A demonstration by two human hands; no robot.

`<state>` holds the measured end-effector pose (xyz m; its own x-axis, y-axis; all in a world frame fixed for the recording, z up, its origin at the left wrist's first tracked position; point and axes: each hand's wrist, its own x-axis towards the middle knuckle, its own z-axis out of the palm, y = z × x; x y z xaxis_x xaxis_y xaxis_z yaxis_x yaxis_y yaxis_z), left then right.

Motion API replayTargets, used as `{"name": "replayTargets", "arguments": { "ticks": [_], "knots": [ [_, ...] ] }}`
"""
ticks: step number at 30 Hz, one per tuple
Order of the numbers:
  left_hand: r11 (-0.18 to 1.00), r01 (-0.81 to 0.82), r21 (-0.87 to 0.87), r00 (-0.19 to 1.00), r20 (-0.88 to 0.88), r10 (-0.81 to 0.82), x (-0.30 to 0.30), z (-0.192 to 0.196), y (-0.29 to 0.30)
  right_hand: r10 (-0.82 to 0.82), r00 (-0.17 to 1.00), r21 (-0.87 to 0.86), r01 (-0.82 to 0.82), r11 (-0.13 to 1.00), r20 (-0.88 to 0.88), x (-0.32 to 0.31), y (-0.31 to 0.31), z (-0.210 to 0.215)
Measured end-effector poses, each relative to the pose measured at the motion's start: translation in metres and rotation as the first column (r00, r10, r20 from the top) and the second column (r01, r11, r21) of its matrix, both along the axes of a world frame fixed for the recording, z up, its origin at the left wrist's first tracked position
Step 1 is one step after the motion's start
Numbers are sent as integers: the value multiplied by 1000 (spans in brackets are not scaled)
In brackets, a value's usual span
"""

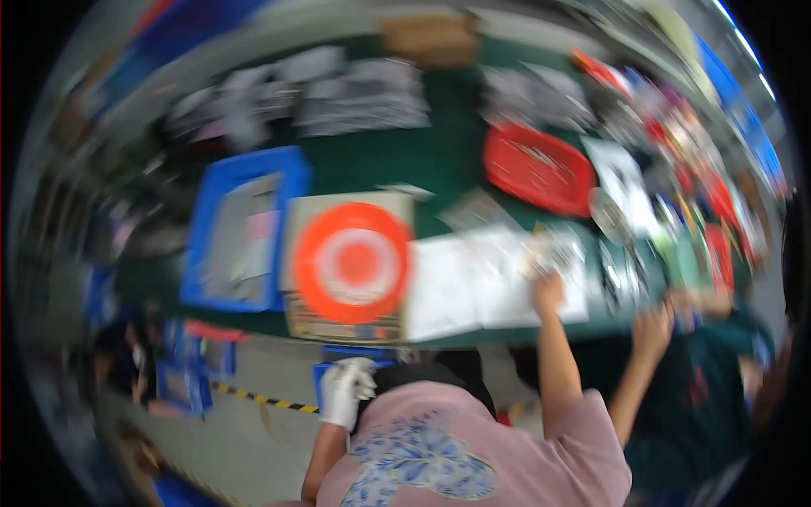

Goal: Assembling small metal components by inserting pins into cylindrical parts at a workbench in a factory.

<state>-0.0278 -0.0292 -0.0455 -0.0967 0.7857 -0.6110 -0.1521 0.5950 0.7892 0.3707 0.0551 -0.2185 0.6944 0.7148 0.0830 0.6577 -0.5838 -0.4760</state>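
I am reaching my right hand (655, 325) toward the near edge of the long green-topped table (380, 160), where blurred small silvery pieces (621, 275) are lying just beside the spread white paper sheets (473, 283). Blur is hiding my fingers, so I cannot tell how far they are spread or whether they are gripping anything. My left hand is lying outside the picture. My forearm is rising steeply, bare, close beside the person in a pink shirt (507, 456), whose own bare hand (547, 291) is resting on the sheets. I judge that I should be going in slowly, keeping clear of that arm.
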Motion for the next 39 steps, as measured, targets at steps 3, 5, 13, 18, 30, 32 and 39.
{"name": "replayTargets", "arguments": {
  "ticks": [3, 5, 13, 18, 30, 32, 39],
  "knots": [
    [999, -21, -49, 995, 94, 25, -5, -11, -9, 116, 986, 186, -137, 973, 119, 30, -23, -39],
    [996, -47, -70, 995, 85, 53, -4, -16, -12, 253, 935, 86, -281, 956, 250, 57, -11, -67],
    [985, -170, 2, 970, 178, 167, -12, -36, -25, 528, 847, 228, -527, 818, 64, 143, 44, -140],
    [980, -199, 15, 961, 200, 192, -23, -39, -15, 628, 736, 426, -499, 755, -251, 136, 102, -156],
    [981, -107, 160, 964, 260, 63, -25, 4, -15, 672, 724, 613, -461, 641, -158, 32, 13, 24],
    [979, -116, 167, 950, 306, 61, -25, 24, -9, 702, 705, 614, -511, 602, -100, -58, -4, 79],
    [973, 25, 228, 924, 365, -109, -15, 71, 10, 982, 124, 805, -562, 189, -144, -233, -35, 223]
  ]
}}
